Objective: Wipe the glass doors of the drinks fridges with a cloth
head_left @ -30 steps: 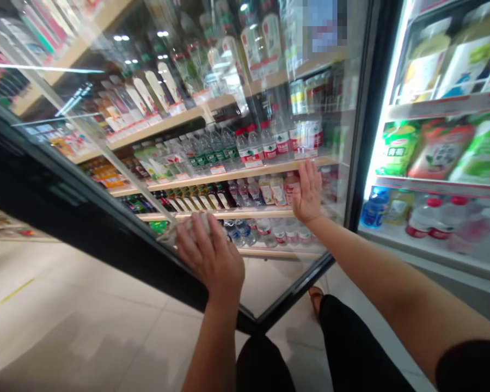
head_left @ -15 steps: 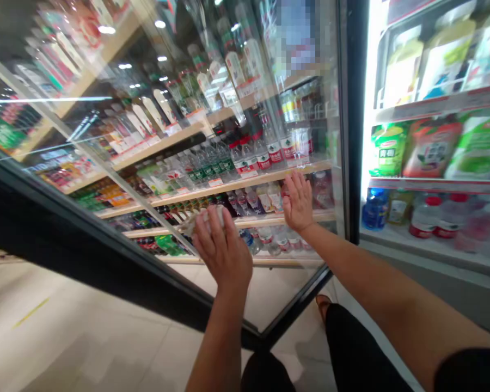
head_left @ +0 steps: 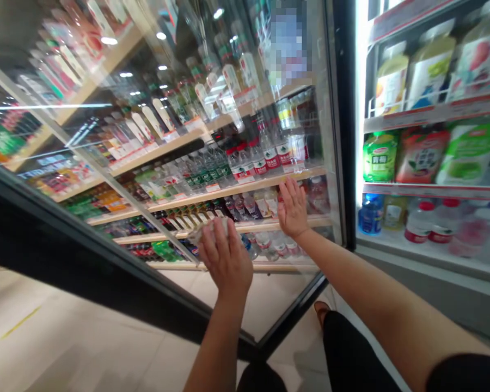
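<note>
My left hand [head_left: 225, 258] presses a crumpled light-coloured cloth [head_left: 196, 234] against the glass of an open black-framed cooler door [head_left: 212, 275]. Part of the cloth shows beyond the fingers; the rest is hidden under the hand. Further right and a little higher, my right hand [head_left: 293, 209] rests with its fingers stretched out on the same pane, holding nothing. Shelves of bottles show in the glass behind both hands.
On the right stands the lit cooler [head_left: 427, 189] with bottles and green and red pouches on its shelves. The door's black lower frame [head_left: 292, 307] runs close to my legs. Pale floor tiles [head_left: 118, 337] lie below, with a yellow strip [head_left: 20, 322] at left.
My left hand with the cloth has shifted slightly right across the glass. My right hand stays at about the same spot on the pane. The whole view has tilted a little.
</note>
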Motion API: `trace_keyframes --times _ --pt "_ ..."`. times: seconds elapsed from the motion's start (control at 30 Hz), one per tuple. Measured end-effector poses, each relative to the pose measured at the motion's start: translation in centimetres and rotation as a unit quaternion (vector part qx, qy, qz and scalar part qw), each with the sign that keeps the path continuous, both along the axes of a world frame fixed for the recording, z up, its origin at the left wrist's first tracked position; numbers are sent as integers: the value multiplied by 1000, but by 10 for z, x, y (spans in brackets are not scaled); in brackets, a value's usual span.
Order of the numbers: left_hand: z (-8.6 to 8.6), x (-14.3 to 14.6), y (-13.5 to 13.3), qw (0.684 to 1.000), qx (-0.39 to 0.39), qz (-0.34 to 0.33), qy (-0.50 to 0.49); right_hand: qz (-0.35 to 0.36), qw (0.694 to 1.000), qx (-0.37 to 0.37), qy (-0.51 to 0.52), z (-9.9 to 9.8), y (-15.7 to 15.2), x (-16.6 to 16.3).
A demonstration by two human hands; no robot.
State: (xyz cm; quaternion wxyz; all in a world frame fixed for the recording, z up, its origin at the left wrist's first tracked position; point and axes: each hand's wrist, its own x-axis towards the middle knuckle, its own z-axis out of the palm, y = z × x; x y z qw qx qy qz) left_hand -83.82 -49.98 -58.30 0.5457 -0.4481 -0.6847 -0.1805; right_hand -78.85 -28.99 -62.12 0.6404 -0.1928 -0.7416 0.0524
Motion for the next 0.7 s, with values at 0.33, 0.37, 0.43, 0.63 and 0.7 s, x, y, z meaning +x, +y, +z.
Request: trace_keyframes --times 0.33,0.37,0.43,0.63,0.7 --pt "-12 -3 8 998 -11 -40 54 -5 1000 15 10 -2 4 -3" --pt "-10 -4 8 998 3 -42 56 -1 1000 13 12 -2 3 -2" --pt "-10 -6 8 997 2 -56 54 14 1000 -1 22 1 -5 3" --pt "-19 -12 3 985 1 -148 84 155 983 98 21 10 -80 31" --pt "-17 -13 -3 977 6 -191 91 230 958 164 -36 9 -100 31"
